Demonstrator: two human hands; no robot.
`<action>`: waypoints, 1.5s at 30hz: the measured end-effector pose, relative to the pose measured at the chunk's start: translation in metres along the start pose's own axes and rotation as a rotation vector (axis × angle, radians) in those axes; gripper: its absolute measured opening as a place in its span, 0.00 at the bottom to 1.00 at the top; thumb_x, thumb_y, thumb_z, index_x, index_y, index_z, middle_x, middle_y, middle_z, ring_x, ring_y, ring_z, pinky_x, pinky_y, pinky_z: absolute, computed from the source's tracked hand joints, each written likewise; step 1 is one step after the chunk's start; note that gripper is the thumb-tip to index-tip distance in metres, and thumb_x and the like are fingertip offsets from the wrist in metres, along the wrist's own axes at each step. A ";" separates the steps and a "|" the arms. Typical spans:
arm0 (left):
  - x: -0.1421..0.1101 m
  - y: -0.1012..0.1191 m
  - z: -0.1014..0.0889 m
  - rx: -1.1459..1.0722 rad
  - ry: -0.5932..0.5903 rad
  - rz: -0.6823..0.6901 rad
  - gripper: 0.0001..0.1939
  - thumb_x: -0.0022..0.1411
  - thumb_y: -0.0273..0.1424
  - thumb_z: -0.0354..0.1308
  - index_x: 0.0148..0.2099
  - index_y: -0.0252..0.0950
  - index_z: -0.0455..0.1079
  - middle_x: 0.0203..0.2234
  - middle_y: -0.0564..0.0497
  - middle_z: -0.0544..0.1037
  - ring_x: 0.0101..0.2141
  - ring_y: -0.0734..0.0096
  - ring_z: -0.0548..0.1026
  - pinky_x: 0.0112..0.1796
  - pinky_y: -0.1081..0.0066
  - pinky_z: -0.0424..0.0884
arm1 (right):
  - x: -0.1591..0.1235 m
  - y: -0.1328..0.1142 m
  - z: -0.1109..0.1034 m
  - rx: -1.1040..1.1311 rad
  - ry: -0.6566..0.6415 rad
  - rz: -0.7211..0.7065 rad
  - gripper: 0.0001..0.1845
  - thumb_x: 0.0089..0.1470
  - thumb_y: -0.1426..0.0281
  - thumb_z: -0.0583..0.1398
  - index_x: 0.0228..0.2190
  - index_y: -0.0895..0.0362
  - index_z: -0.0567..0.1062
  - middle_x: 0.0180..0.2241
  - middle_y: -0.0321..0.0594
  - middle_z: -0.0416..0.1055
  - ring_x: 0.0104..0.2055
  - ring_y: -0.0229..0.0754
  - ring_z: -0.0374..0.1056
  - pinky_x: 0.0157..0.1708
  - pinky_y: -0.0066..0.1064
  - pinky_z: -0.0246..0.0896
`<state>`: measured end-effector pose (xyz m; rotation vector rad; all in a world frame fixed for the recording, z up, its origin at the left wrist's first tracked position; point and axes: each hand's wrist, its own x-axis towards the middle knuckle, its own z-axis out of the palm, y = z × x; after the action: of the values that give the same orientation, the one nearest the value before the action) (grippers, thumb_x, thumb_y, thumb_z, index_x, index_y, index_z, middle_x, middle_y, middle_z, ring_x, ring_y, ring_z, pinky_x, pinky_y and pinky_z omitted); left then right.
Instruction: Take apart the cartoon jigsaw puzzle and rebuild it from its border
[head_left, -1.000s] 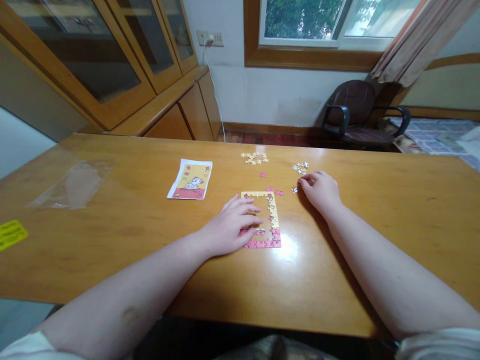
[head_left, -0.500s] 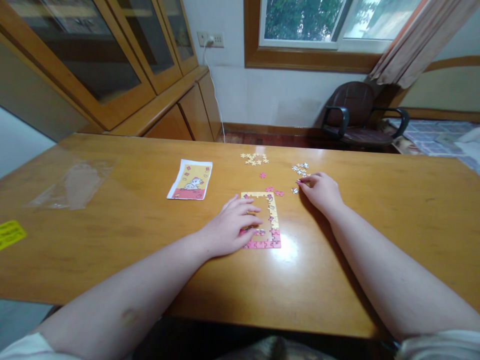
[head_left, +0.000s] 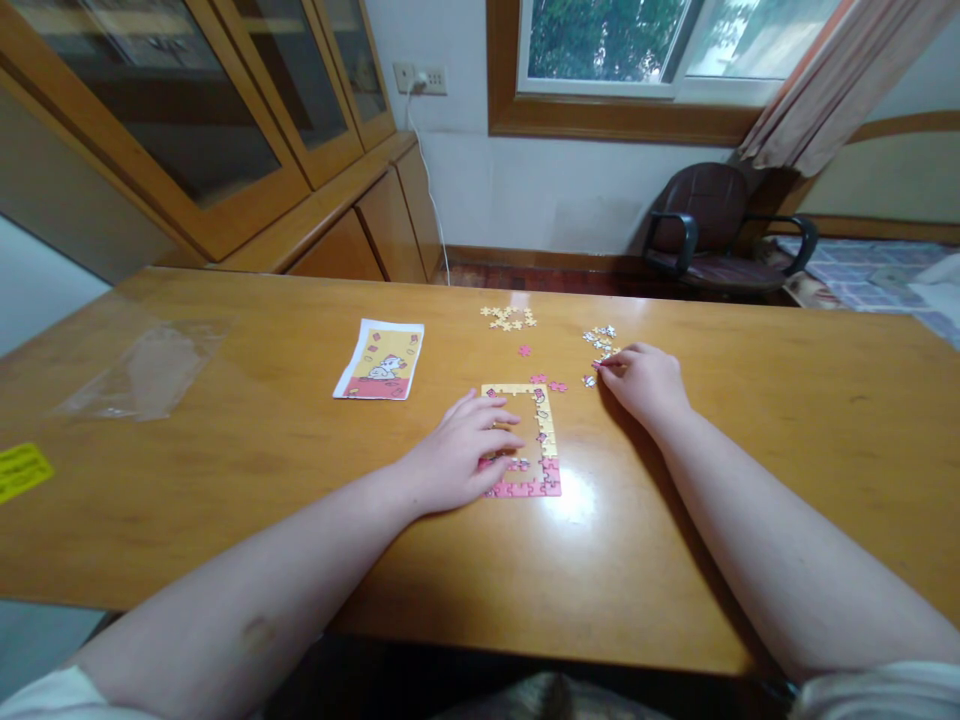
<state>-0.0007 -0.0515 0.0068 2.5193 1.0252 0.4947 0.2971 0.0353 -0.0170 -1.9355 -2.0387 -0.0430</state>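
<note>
My left hand lies with fingers spread over the left side of a partly assembled jigsaw puzzle, hiding some of its border. The puzzle's frame is yellow at the top and pink at the bottom, with bare table inside. My right hand pinches a small puzzle piece between thumb and forefinger, at the near side of a group of white pieces. One white piece rests just by the fingertips. Loose pink pieces lie at the puzzle's top edge, and another pink piece is farther back.
Yellow pieces are gathered near the table's far edge. A printed picture card with a white duck lies left of the puzzle. Farther left are a clear plastic bag and a yellow label. An office chair stands beyond the table.
Both hands stay in nearly the same place. The piece in my right fingers has turned slightly, showing a little more pink.
</note>
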 end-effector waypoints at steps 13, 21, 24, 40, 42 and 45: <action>0.000 0.001 0.001 0.022 -0.017 0.034 0.10 0.62 0.31 0.56 0.43 0.44 0.78 0.48 0.48 0.75 0.57 0.55 0.65 0.60 0.41 0.53 | -0.031 -0.041 -0.022 0.150 0.069 -0.270 0.13 0.55 0.63 0.57 0.30 0.56 0.80 0.35 0.45 0.74 0.38 0.46 0.69 0.42 0.37 0.62; -0.001 0.002 0.003 0.083 -0.047 0.071 0.10 0.61 0.32 0.57 0.39 0.46 0.80 0.47 0.49 0.77 0.56 0.53 0.65 0.59 0.41 0.53 | -0.074 -0.086 -0.036 0.233 -0.315 -0.691 0.09 0.53 0.68 0.58 0.31 0.56 0.78 0.32 0.40 0.72 0.32 0.40 0.68 0.34 0.31 0.60; -0.001 0.002 0.004 0.093 -0.069 0.071 0.11 0.61 0.33 0.57 0.42 0.46 0.80 0.48 0.47 0.76 0.56 0.52 0.65 0.59 0.41 0.53 | -0.073 -0.083 -0.036 0.186 -0.348 -0.701 0.08 0.52 0.67 0.58 0.31 0.56 0.78 0.32 0.40 0.72 0.30 0.39 0.67 0.31 0.30 0.58; -0.001 0.003 0.004 0.067 -0.088 0.053 0.11 0.62 0.33 0.56 0.43 0.44 0.79 0.48 0.47 0.76 0.56 0.52 0.65 0.59 0.42 0.53 | -0.070 -0.083 -0.036 0.142 -0.433 -0.684 0.08 0.51 0.68 0.58 0.31 0.57 0.75 0.32 0.40 0.70 0.30 0.39 0.66 0.30 0.30 0.54; -0.001 0.004 0.003 0.052 -0.092 0.052 0.12 0.62 0.32 0.56 0.45 0.43 0.78 0.48 0.48 0.76 0.57 0.53 0.64 0.60 0.42 0.52 | -0.070 -0.083 -0.037 0.147 -0.433 -0.685 0.08 0.52 0.67 0.58 0.32 0.57 0.75 0.33 0.40 0.71 0.30 0.39 0.66 0.30 0.30 0.55; -0.001 0.005 0.002 0.035 -0.115 0.058 0.14 0.61 0.33 0.57 0.49 0.45 0.76 0.50 0.48 0.75 0.57 0.52 0.64 0.60 0.42 0.52 | -0.070 -0.083 -0.038 0.174 -0.429 -0.693 0.08 0.51 0.67 0.58 0.32 0.57 0.75 0.33 0.40 0.71 0.31 0.39 0.66 0.30 0.30 0.56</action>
<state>0.0019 -0.0561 0.0071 2.5814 0.9279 0.3467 0.2261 -0.0479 0.0176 -1.1224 -2.7903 0.4034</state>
